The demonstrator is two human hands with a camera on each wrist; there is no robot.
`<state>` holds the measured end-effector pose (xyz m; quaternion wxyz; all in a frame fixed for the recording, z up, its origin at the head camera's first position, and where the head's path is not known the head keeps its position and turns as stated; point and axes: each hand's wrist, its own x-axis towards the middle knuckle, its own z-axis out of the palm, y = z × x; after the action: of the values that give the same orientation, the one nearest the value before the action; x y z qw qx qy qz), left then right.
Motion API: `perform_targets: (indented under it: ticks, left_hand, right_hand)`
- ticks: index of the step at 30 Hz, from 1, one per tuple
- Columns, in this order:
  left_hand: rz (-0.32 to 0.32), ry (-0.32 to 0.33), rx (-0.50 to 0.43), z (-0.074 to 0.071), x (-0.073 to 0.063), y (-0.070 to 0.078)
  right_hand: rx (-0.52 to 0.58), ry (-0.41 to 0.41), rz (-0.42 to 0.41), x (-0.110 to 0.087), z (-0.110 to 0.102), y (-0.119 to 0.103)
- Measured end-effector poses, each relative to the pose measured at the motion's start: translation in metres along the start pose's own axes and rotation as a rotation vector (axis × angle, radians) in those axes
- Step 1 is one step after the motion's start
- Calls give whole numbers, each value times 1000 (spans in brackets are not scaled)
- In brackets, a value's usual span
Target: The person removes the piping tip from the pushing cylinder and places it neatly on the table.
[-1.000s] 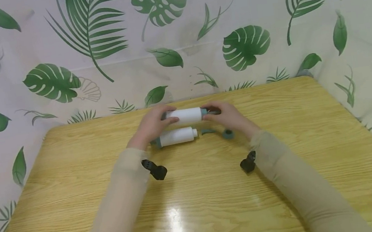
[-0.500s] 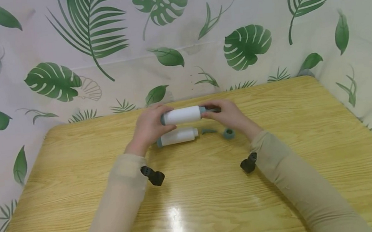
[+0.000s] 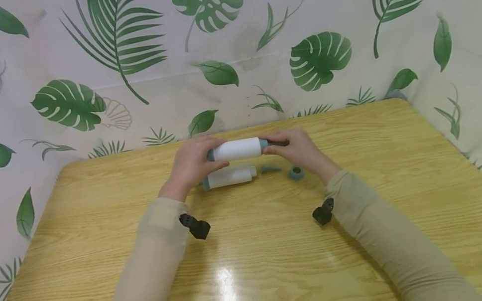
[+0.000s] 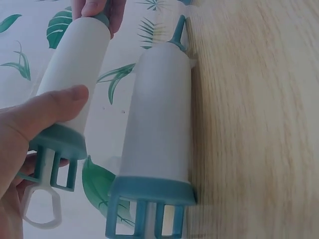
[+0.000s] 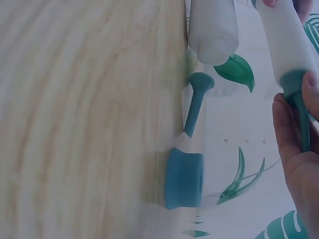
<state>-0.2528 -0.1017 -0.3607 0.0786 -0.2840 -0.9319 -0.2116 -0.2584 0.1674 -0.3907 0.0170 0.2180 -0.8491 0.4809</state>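
Note:
My left hand (image 3: 193,162) grips a white syringe (image 3: 238,149) near its teal flange (image 4: 60,142), holding it level above the table. A pale pull ring (image 4: 42,214) hangs from that end in the left wrist view. At the opposite end my right hand (image 3: 298,149) pinches the teal collar, and a long thin teal nozzle (image 5: 302,124) runs along its palm. Just below lies a second white syringe (image 3: 228,176) on its side, its tip bare. Beside that tip are a loose teal nozzle (image 3: 271,169) and a teal ring cap (image 3: 296,173).
Everything lies on a wood-grain table (image 3: 264,268), towards its far edge. Behind it hangs a white leaf-patterned sheet (image 3: 249,34). A small black camera (image 3: 196,226) is strapped to the left wrist and another black camera (image 3: 323,212) to the right.
My left hand has shifted slightly left along the held syringe, uncovering its teal end. The right fingers have moved a little about the collar. The things on the table lie as before.

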Motion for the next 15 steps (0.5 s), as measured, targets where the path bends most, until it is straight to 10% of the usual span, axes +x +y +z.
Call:
perform_targets:
  ticks: [6,15]
  left_hand:
    - [-39,-27,-79,-2,0,1]
    - [-56,-25,-99,-3,-2,-1]
  right_hand:
    - [-49,51,-132,0,-1,-4]
    - [142,-39,-27,1,-2,-5]
